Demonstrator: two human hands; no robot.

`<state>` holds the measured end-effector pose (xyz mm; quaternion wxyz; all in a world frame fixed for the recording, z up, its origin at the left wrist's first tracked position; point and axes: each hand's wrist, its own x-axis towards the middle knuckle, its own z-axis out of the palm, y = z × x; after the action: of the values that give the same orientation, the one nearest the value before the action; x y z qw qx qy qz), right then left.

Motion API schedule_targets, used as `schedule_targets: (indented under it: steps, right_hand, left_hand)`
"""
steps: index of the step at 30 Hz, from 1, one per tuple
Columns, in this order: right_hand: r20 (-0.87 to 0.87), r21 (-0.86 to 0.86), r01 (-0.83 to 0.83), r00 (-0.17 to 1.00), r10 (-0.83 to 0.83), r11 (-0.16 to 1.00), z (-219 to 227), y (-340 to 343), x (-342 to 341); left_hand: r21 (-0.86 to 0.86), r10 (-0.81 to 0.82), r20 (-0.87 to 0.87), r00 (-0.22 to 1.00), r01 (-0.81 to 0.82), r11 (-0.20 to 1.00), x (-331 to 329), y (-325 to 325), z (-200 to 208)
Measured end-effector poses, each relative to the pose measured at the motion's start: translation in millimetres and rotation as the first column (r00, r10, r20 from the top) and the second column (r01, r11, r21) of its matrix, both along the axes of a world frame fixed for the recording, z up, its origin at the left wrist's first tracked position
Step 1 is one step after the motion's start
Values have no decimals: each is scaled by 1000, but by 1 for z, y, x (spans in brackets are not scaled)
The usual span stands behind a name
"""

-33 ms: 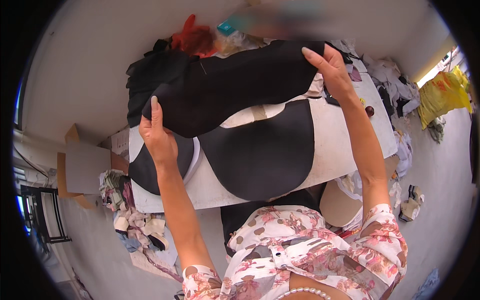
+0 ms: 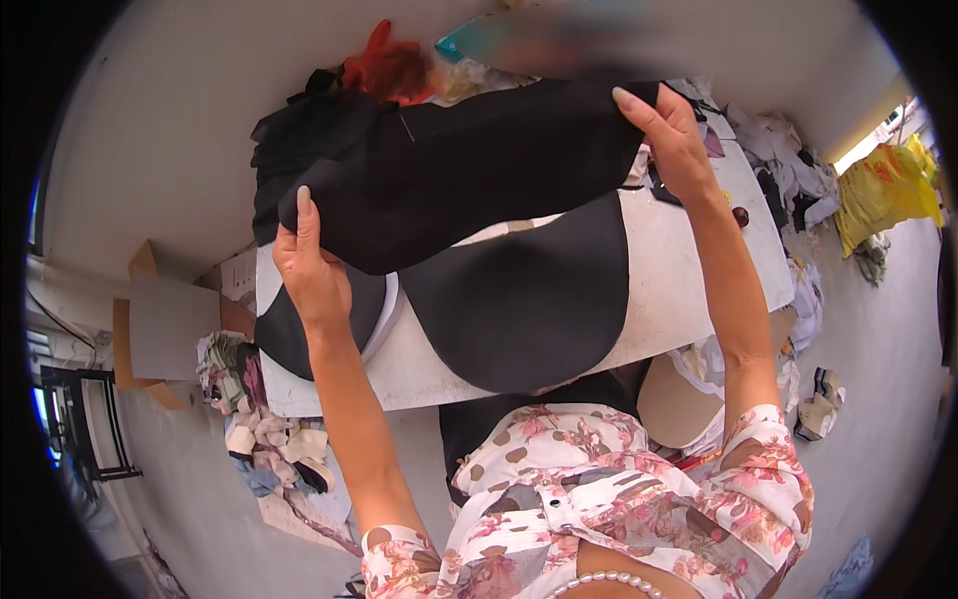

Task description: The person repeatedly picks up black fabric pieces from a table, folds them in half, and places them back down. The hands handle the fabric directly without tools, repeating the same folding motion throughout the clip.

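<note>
A long piece of black fabric (image 2: 489,160) is stretched in the air above the table between my two hands. My left hand (image 2: 312,275) pinches its near left corner, thumb on top. At its far right corner, my right hand (image 2: 674,140) grips the edge the same way. Beneath the fabric, a large black panel with a rounded near edge (image 2: 524,309) lies on the white table (image 2: 699,290). Another black curved piece with a white edge (image 2: 324,324) lies partly hidden behind my left wrist. A stack of black cloth (image 2: 299,150) sits at the table's far left.
Behind the stack lie a red plastic bag (image 2: 387,70) and clear plastic. Fabric scraps (image 2: 783,165) are heaped beyond the right end, beside a yellow bag (image 2: 888,195). More scraps (image 2: 284,449) and an open cardboard box (image 2: 170,324) are on the left.
My hands have moved slightly apart, drawing the black fabric wider. Its lower edge now hangs straighter and covers more of the pale strip behind the rounded panel.
</note>
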<state>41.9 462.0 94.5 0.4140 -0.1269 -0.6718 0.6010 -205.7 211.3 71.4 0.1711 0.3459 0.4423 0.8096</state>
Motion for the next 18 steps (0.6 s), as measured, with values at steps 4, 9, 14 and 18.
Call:
schedule_targets:
  steps: [4,9,14,18]
  right_hand:
    - [99,-63,-71,992,77,995,-5,-19,28]
    - [120,-261,-98,984,133,960,-14,-49,65]
    - [169,-360,-66,976,135,931,-27,-62,78]
    - [216,-353,-70,964,154,933,-46,-58,69]
  left_hand:
    - [-54,-42,129,991,49,997,16,-43,-2]
    - [-131,-74,264,962,112,985,39,-72,-22]
    - [-125,-135,378,916,195,973,54,-86,-41]
    - [-160,-130,435,891,219,963,50,-74,-64]
